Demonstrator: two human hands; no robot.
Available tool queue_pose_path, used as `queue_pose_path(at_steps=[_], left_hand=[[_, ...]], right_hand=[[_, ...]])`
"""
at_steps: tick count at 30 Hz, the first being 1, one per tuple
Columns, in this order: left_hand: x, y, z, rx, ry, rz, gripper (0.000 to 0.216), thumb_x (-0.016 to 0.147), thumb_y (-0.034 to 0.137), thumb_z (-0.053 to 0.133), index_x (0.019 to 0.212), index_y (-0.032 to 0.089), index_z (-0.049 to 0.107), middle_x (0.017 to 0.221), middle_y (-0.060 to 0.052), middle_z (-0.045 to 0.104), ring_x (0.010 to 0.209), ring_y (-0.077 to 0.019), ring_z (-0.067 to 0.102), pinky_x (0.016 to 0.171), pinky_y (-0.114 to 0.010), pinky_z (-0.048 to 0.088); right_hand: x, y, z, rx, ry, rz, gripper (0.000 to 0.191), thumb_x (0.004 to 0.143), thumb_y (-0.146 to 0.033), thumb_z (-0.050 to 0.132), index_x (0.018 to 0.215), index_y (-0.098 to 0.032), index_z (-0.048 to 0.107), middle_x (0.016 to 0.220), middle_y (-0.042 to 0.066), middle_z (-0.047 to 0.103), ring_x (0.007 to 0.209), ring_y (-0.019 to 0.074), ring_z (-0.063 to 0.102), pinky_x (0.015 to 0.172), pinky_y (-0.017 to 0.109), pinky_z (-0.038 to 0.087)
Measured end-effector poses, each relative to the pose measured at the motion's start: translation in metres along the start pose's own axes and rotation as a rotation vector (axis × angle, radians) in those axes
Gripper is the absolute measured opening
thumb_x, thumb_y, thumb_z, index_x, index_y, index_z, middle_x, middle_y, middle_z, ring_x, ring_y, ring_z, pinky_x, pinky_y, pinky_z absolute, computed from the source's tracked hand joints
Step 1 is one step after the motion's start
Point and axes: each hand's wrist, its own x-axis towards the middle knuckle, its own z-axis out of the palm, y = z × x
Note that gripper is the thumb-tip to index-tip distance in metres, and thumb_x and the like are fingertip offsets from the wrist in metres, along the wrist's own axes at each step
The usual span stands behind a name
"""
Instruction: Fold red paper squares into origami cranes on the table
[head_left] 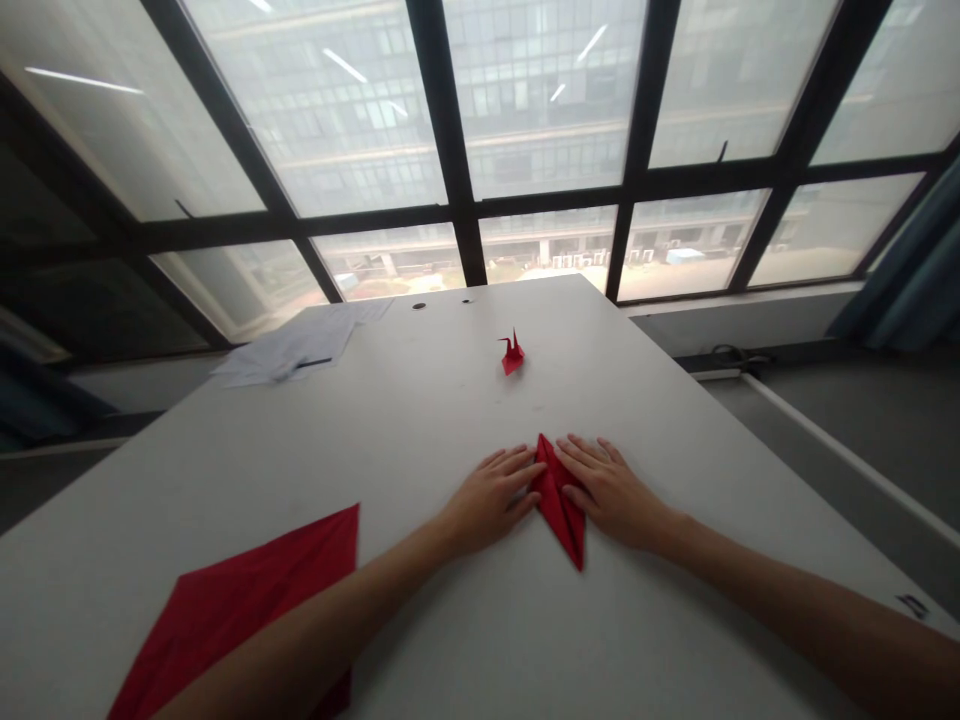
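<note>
The folded red paper diamond [555, 492] lay on the white table [420, 410], left hand [491, 502] and right hand [613, 492] flat over its sides, fingers slightly apart, I judged from afar, to hold its creases down. Beyond stood a red origami crane [513, 358]; the left forearm [322, 625] blocked my view of part of a red paper sheet [247, 580], loose papers [292, 345] farther off.

Backlit by windows [540, 100] across top of frame; washed out and hazy there. Streaked with white light bars [345, 66] at upper left and top center, likely reflections. Grades to dim gray across tabletop [420, 420] toward bottom corners. Drops soft shadows beside forearms [750, 580]. Looks wide-angle: stretched at edges, smeary in fine detail.
</note>
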Motion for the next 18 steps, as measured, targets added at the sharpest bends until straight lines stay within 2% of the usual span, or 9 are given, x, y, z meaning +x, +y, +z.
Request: queue_pose_path(at_steps=[3, 8, 14, 18], left_hand=[[0.0001, 0.0021, -0.0020, -0.003, -0.001, -0.007, 0.044, 0.099, 0.039, 0.050, 0.142, 0.028, 0.050, 0.150, -0.007, 0.048, 0.140, -0.0250, 0.044, 0.118, -0.047, 0.034], [0.0001, 0.0021, -0.0019, -0.024, 0.013, -0.002, 0.045, 0.099, 0.039, 0.051, 0.143, 0.028, 0.048, 0.149, -0.008, 0.050, 0.139, -0.0237, 0.045, 0.118, -0.045, 0.034], [0.0008, 0.0033, -0.0027, -0.028, 0.028, -0.020, 0.041, 0.098, 0.037, 0.053, 0.138, 0.029, 0.053, 0.146, -0.009, 0.051, 0.135, -0.0257, 0.048, 0.116, -0.046, 0.037], [0.0000, 0.0033, -0.0016, -0.007, 0.028, -0.033, 0.040, 0.098, 0.037, 0.053, 0.137, 0.030, 0.055, 0.150, -0.008, 0.046, 0.138, -0.0276, 0.044, 0.115, -0.048, 0.038]], right_hand=[[-0.0004, 0.0007, 0.0037, -0.035, 0.027, 0.059, 0.051, 0.100, -0.032, 0.039, 0.148, -0.017, 0.042, 0.157, 0.012, 0.038, 0.147, 0.0286, 0.028, 0.118, 0.055, 0.023], [-0.0005, 0.0038, 0.0065, -0.041, 0.008, 0.019, 0.050, 0.101, -0.033, 0.038, 0.149, -0.019, 0.041, 0.158, 0.011, 0.036, 0.147, 0.0284, 0.027, 0.117, 0.054, 0.026], [-0.0003, 0.0028, 0.0047, -0.059, -0.004, -0.006, 0.049, 0.101, -0.032, 0.037, 0.150, -0.022, 0.041, 0.159, 0.009, 0.034, 0.148, 0.0296, 0.026, 0.116, 0.055, 0.026], [0.0007, 0.0018, 0.0030, -0.044, -0.044, -0.010, 0.050, 0.103, -0.034, 0.033, 0.151, -0.024, 0.037, 0.159, 0.008, 0.035, 0.148, 0.0290, 0.025, 0.116, 0.057, 0.025]])
